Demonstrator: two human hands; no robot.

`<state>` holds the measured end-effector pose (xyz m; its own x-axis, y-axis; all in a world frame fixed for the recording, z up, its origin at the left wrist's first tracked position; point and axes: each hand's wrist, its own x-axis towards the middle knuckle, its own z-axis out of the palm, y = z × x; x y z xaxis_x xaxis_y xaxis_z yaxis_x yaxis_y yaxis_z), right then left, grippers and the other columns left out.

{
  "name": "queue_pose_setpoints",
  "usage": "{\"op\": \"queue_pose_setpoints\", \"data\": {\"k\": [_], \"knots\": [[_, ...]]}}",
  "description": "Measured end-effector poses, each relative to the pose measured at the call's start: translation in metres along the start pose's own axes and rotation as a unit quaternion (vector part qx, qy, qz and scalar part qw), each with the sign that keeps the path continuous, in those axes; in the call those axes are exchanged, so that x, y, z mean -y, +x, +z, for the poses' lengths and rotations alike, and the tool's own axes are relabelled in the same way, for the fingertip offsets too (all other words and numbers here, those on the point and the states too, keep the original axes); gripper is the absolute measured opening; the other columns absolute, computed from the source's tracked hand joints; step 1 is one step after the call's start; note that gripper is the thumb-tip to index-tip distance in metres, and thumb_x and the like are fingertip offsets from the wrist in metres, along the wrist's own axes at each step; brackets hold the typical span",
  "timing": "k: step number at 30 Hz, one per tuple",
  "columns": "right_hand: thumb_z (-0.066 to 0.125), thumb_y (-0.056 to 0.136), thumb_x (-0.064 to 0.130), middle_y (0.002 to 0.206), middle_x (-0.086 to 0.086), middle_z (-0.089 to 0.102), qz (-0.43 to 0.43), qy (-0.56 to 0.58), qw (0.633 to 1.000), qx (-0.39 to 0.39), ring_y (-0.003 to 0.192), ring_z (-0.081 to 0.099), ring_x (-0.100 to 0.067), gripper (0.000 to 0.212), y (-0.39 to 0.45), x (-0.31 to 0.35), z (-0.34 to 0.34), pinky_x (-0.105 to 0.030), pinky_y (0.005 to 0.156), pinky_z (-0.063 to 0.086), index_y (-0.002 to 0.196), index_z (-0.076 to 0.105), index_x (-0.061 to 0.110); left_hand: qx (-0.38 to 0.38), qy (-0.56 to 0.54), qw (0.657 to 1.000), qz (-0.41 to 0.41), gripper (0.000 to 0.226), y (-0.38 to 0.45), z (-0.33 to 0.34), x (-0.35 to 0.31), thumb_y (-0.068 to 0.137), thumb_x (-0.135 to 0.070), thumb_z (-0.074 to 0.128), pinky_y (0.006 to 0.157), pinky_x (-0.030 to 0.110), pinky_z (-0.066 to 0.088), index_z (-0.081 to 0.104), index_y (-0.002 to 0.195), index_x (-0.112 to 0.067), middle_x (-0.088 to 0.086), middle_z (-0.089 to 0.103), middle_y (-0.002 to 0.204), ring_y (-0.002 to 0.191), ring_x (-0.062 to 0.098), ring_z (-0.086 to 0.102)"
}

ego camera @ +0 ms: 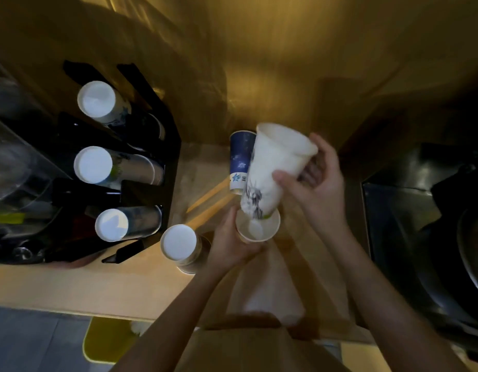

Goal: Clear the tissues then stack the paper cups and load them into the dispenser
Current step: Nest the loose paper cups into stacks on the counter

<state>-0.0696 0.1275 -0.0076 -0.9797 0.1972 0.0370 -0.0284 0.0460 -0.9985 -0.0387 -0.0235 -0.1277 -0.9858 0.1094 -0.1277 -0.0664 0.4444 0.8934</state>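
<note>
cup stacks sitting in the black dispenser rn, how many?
3. Top slot stack, middle slot stack, bottom slot stack, all seen base-first in the black dispenser. A fourth upturned stack stands outside it on the counter. More may be hidden.

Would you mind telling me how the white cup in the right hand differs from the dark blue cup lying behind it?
The white cup is mostly white with a dark print near its base; the blue cup is dark blue with a white band. The white cup is held tilted by the right hand, base entering another cup in the left hand; the blue cup lies untouched on the counter. Both are paper cups.
</note>
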Motion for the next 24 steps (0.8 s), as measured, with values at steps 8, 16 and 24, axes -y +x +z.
{"op": "queue_pose_setpoints", "data": {"k": [8, 16, 24], "knots": [[0.08, 0.064, 0.033, 0.134, 0.009, 0.047, 0.024, -0.221, 0.972, 0.073, 0.12, 0.04, 0.0, 0.088, -0.055, -0.057, 0.003, -0.022, 0.098, 0.038, 0.137, 0.031, 0.031, -0.006, -0.031, 0.999, -0.001, 0.097, -0.001, 0.0, -0.009, 0.048, -0.035, 0.086, 0.101, 0.037, 0.046, 0.032, 0.128, -0.041, -0.006, 0.053, 0.132, 0.121, 0.009, 0.051], [0.062, 0.071, 0.052, 0.137, 0.001, 0.048, 0.015, -0.3, 0.948, 0.109, 0.125, 0.043, -0.01, 0.075, -0.066, -0.084, -0.005, -0.033, 0.106, 0.037, 0.135, 0.037, 0.02, -0.01, -0.025, 0.999, -0.035, 0.094, -0.002, 0.003, -0.018, 0.046, -0.046, 0.083, 0.097, 0.037, 0.045, 0.037, 0.127, -0.031, -0.01, 0.052, 0.118, 0.114, 0.015, 0.054], [0.06, 0.085, 0.022, 0.127, -0.007, 0.059, 0.136, -0.214, 0.967, 0.009, 0.108, 0.061, -0.025, 0.049, -0.057, -0.08, -0.042, -0.042, 0.094, 0.052, 0.131, 0.043, 0.024, 0.041, 0.046, 0.998, 0.029, 0.099, 0.013, 0.039, -0.042, 0.054, -0.035, 0.086, 0.087, 0.024, 0.042, 0.03, 0.134, -0.021, 0.001, 0.05, 0.131, 0.114, 0.012, 0.049]]}}
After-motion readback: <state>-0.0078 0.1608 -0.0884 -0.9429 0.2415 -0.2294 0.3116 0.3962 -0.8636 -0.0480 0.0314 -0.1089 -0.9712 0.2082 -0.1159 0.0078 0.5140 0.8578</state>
